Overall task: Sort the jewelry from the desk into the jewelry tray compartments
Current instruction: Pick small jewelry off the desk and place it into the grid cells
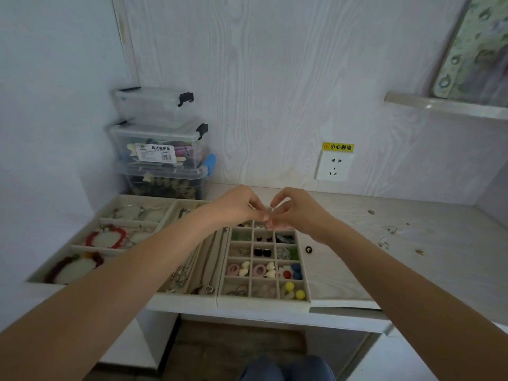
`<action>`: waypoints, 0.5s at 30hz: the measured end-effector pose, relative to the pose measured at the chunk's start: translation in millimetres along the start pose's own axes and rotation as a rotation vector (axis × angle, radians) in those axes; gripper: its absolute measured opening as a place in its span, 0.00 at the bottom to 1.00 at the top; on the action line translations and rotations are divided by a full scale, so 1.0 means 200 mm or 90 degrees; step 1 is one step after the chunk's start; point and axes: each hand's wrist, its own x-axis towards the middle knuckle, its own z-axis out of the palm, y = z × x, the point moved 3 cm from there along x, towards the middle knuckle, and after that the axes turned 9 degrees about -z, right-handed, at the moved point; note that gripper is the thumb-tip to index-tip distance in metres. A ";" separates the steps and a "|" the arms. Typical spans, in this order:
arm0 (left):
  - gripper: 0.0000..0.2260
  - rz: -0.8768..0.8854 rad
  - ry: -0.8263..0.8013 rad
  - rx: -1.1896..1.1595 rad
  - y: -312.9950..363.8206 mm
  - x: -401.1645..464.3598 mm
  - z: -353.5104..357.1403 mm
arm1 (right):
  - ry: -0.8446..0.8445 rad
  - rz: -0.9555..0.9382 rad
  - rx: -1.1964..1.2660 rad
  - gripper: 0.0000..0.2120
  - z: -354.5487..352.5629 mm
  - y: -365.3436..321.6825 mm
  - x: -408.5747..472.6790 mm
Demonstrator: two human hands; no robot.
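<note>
Both hands are held up together over the back rows of the grid tray [302, 270]. The left hand [239, 206] and right hand [295, 213] have fingertips meeting, and something tiny and pale [266, 215] seems to be pinched between them, though it's too small and blurry to say what it is.

The grid tray is pretty well filled: black studs [262, 252], pink rings with cream hearts [239, 269], blue and red beads [292, 271], yellow balls [294, 290], green bits higher up. Chains are laid along the long-slot tray [189, 268] beside it, and red bead bracelets [105, 237] are kept in the big-compartment tray [82, 239] on the left.

A few small loose pieces [387, 235] are still scattered on the desk [412, 257] to the right, plus a black stud [308, 249] just beside the grid tray. Clear lidded bins [162, 144] are stacked in the corner, the lower ones stuffed with colourful odds and ends.
</note>
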 end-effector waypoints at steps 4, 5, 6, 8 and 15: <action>0.10 -0.060 0.018 -0.028 -0.04 0.03 0.03 | 0.003 0.009 0.020 0.15 0.01 0.01 0.01; 0.11 -0.076 0.026 -0.028 -0.05 0.04 0.04 | 0.008 0.010 0.017 0.14 0.01 0.02 0.01; 0.11 -0.091 0.026 -0.027 -0.06 0.05 0.06 | 0.009 0.014 0.008 0.12 0.02 0.03 0.02; 0.11 -0.112 0.012 -0.019 -0.09 0.06 0.08 | 0.007 0.023 -0.020 0.11 0.04 0.04 0.03; 0.09 -0.107 -0.023 0.045 -0.09 0.07 0.13 | -0.045 0.007 -0.153 0.07 0.04 0.08 0.05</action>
